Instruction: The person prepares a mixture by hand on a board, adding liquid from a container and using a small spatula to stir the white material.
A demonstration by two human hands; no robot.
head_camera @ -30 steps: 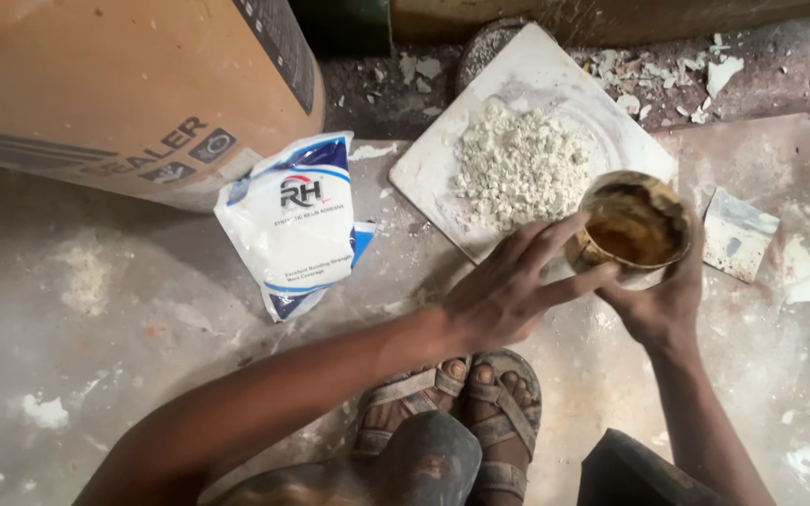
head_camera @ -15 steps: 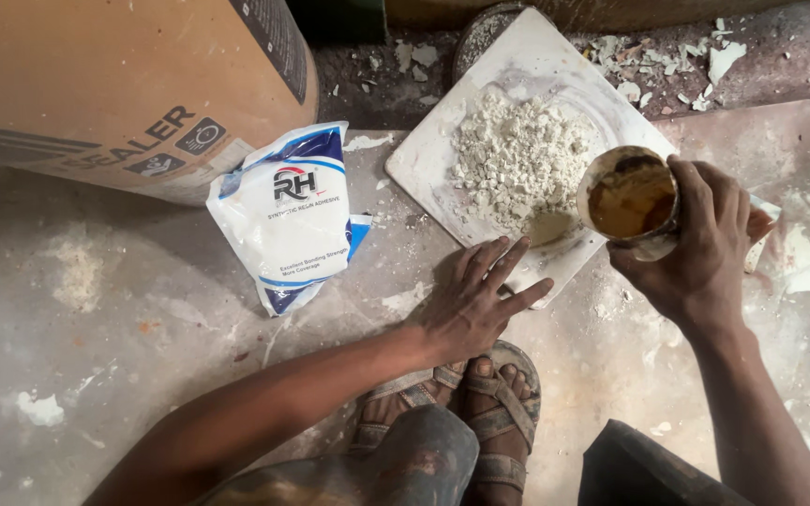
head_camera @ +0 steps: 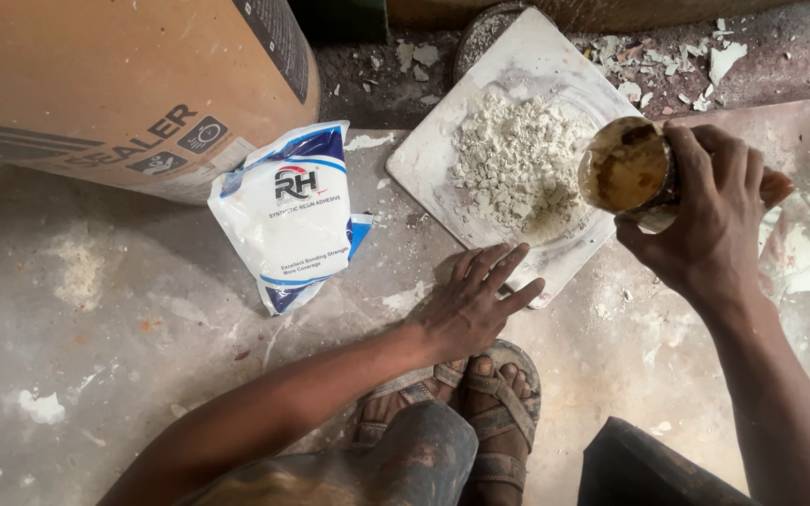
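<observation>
My right hand [head_camera: 719, 220] grips a small round can [head_camera: 625, 169] with a brownish inside, tipped on its side over the right rim of a white square tile [head_camera: 428, 164]. A heap of off-white crumbly powder [head_camera: 517, 159] lies on the tile, and the can's mouth faces it. My left hand [head_camera: 475, 305] rests flat on the floor with fingers spread, fingertips touching the tile's near edge. It holds nothing.
A white and blue pouch [head_camera: 292, 215] lies left of the tile, against a large brown drum [head_camera: 114, 89] on its side. White chips [head_camera: 672, 61] litter the floor behind. My sandalled feet [head_camera: 466, 403] sit below my left hand.
My right hand has lifted the can and tipped it toward the powder heap. My left hand let go of the can and dropped flat to the floor by the tile.
</observation>
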